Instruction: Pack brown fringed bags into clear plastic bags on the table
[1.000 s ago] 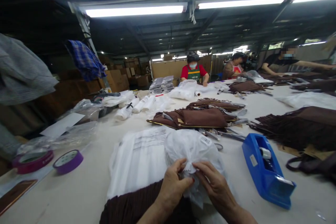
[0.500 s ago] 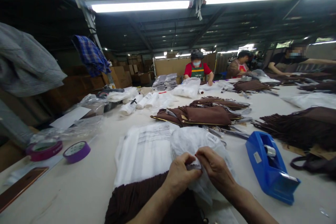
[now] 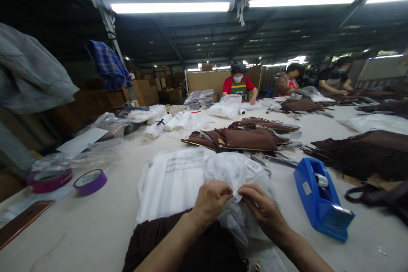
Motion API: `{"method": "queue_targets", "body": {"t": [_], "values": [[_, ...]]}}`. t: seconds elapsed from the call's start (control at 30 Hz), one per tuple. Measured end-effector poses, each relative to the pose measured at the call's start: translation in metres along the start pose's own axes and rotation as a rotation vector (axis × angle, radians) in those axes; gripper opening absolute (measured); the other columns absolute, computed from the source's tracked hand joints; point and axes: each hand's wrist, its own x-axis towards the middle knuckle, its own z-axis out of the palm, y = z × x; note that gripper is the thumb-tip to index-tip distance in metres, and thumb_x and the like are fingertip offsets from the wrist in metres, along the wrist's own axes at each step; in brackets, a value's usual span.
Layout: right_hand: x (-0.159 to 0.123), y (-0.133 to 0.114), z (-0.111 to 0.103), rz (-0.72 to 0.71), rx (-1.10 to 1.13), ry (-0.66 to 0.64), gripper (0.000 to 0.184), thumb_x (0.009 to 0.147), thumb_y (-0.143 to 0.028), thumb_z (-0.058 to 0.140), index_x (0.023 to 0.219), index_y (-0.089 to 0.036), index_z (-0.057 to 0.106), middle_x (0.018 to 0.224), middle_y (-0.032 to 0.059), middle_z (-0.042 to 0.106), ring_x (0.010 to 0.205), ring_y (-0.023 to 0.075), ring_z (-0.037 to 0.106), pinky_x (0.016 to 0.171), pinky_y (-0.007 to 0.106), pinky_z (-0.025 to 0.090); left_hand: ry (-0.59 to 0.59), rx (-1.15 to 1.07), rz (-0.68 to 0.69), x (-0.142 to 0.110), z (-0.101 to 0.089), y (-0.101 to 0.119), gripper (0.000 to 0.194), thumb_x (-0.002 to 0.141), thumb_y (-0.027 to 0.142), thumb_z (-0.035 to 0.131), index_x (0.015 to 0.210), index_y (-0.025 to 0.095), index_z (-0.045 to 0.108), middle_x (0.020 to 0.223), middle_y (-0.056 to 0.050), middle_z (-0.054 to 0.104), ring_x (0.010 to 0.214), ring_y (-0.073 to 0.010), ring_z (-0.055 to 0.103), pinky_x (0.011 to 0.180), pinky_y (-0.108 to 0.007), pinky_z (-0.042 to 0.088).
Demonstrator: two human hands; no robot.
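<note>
Table first: a long pale worktop, crowded with heaps of dark brown fringed bags that other people farther down are handling. Right in front of me lies a dark brown fringed bag, and over its top end sits the flat white printed dust bag. To my right is the blue plastic tape dispenser; off to the left, two purple rolls of tape. Smallest of all is what I am working, a crumpled wad of thin white tissue paper, resting on the dust bag. My left hand and right hand are both closed on its near edge, fingertips pinching (thumbs almost meeting). I reckon small, even tugs suit it best; the sheet looks flimsy and would probably tear under a hard pull.
</note>
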Motion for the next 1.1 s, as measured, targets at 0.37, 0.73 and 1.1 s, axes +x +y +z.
{"method": "queue_targets", "body": {"t": [0.37, 0.73, 1.1], "values": [[0.008, -0.009, 0.010, 0.000, -0.123, 0.079, 0.024, 0.082, -0.012, 0.037, 0.080, -0.020, 0.059, 0.071, 0.0038, 0.060, 0.066, 0.0139, 0.058, 0.059, 0.022, 0.046, 0.092, 0.261, 0.243, 0.004, 0.010, 0.002, 0.023, 0.078, 0.015, 0.042, 0.064, 0.018, 0.060, 0.063, -0.004, 0.062, 0.066, -0.0172, 0.057, 0.063, -0.028, 0.044], [-0.001, -0.009, 0.028, 0.383, 0.024, -0.020, 0.039, 0.056, -0.013, 0.052, 0.093, -0.021, 0.056, 0.066, -0.0024, 0.057, 0.057, 0.0132, 0.052, 0.053, 0.023, 0.039, -0.157, -0.305, -0.105, 0.015, 0.012, -0.016, 0.025, 0.062, 0.032, 0.049, 0.078, 0.021, 0.065, 0.084, -0.001, 0.069, 0.090, -0.0242, 0.061, 0.081, -0.029, 0.047], [0.009, -0.012, 0.023, 0.580, 0.360, -0.100, 0.031, 0.055, -0.009, 0.051, 0.083, -0.020, 0.046, 0.061, -0.0071, 0.047, 0.052, 0.0080, 0.042, 0.050, 0.022, 0.031, -0.107, 0.172, -0.038, 0.006, -0.006, 0.009, 0.024, 0.073, 0.017, 0.045, 0.083, 0.023, 0.065, 0.089, -0.003, 0.064, 0.093, -0.0203, 0.055, 0.087, -0.036, 0.034]]}}
